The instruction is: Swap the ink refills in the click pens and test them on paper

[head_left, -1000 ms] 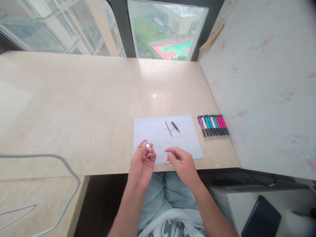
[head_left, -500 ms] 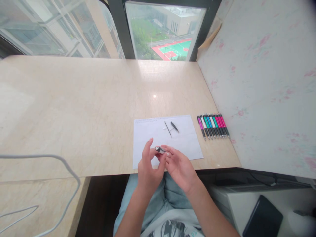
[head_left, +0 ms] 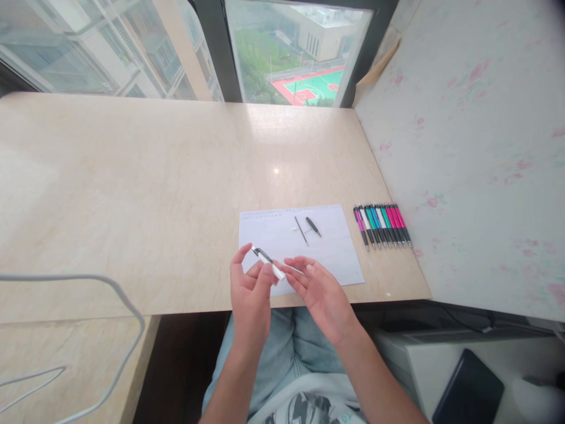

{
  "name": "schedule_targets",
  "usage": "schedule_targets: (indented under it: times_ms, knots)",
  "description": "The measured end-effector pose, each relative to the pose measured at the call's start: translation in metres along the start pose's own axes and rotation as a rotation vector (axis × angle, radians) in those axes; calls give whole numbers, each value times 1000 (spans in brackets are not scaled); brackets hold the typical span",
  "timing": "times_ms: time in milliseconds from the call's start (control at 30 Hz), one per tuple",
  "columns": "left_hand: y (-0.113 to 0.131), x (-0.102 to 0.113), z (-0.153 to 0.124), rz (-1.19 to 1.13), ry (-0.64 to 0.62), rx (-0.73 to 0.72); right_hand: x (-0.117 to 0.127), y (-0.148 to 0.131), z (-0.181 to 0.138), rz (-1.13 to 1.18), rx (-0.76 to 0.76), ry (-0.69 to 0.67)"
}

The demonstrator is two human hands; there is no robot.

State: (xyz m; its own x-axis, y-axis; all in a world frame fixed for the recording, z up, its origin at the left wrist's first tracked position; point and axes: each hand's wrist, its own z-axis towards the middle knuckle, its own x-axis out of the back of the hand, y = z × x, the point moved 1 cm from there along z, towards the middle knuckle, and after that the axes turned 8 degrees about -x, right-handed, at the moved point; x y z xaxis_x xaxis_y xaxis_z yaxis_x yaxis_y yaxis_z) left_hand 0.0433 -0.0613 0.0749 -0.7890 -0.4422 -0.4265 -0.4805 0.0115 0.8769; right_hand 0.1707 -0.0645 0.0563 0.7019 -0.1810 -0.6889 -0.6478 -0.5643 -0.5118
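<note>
My left hand (head_left: 251, 300) is closed on a white pen barrel (head_left: 279, 273) with a black clip, its clicker end tilted up toward the far left. At the barrel's lower end is my right hand (head_left: 324, 294), palm up and fingers spread, with nothing seen in it. Whether its fingertips touch the barrel I cannot tell. Beyond both hands, a sheet of paper (head_left: 260, 232) carries a thin dark ink refill (head_left: 301, 231), a black pen grip with a metal tip (head_left: 313, 226) and a tiny pale piece beside the refill.
Several pens (head_left: 382, 225) in purple, white, green, blue and pink lie in a row near the wall (head_left: 468, 153). A grey cable (head_left: 106, 282) curves over the table's left part. The table (head_left: 176, 176) runs back to the windows. A dark flat object (head_left: 470, 388) lies at lower right.
My left hand has moved left with the pen barrel and turned it, so more of its white length shows. The two hands are farther apart, and my right hand's fingers have come off the barrel's side.
</note>
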Motion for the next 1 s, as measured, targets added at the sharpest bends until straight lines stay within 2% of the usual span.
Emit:
schedule_targets:
  times_ms: [133, 267, 333, 500, 600, 667, 767, 867, 1000]
  knots:
    - [0, -9, -12, 179, -36, -159, -1, -1, 0, -20, 14, 20]
    - [5, -3, -4, 146, -3, -160, 1, 1, 2, -38, 8, 14]
    - [7, 4, 5, 65, 30, -101, 1, 2, 2, -50, 2, 14]
    - [5, 18, 21, -330, 38, 241, 1, 3, 2, -103, 14, 39]
    - [2, 18, 20, -307, 48, 195, 1, 2, 2, -176, 51, 83]
    - [0, 16, 17, -212, 47, 107, 3, 2, 1, -299, 103, 138]
    - [-4, 12, 12, -76, 24, 27, 2, 1, 0, -614, 197, 181]
    - [-10, 10, 10, 24, 3, 24, -3, -1, -2, -926, 350, 171]
    - [-15, 10, 10, 124, -65, 59, -8, -2, -3, -1187, 580, 179]
